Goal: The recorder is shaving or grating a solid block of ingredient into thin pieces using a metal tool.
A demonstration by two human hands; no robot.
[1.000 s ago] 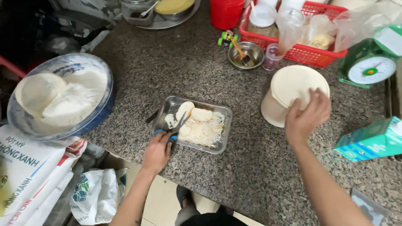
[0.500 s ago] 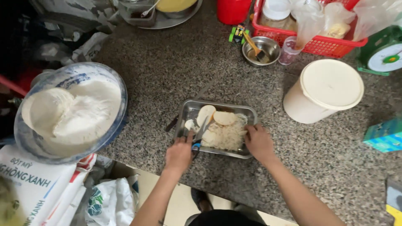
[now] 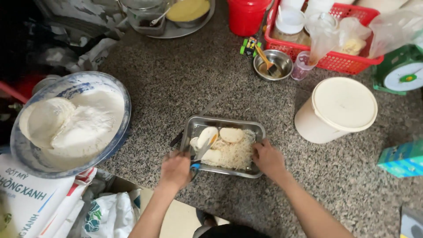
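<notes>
Hands at metal tray [image 3: 260, 130] on counter.
Left hand [image 3: 176, 169] grips tongs [image 3: 202, 152] over dough pieces; right hand [image 3: 268, 158] clasps tray's rim.

We see a speckled granite counter [image 3: 176, 83]. At left, a big blue-rimmed bowl of flour [image 3: 72, 123] overhangs the edge, flour sacks [image 3: 26, 202] below it. At right, a cream lidded bucket [image 3: 337, 110], with a teal carton [image 3: 403, 158] near it. Behind: a red plastic basket [image 3: 348, 61] of containers and bags, a small steel bowl with a brush [image 3: 273, 64], a red cup [image 3: 245, 16], a green kitchen scale [image 3: 401, 70], and a round tray with a yellow-filled bowl [image 3: 187, 11].
</notes>
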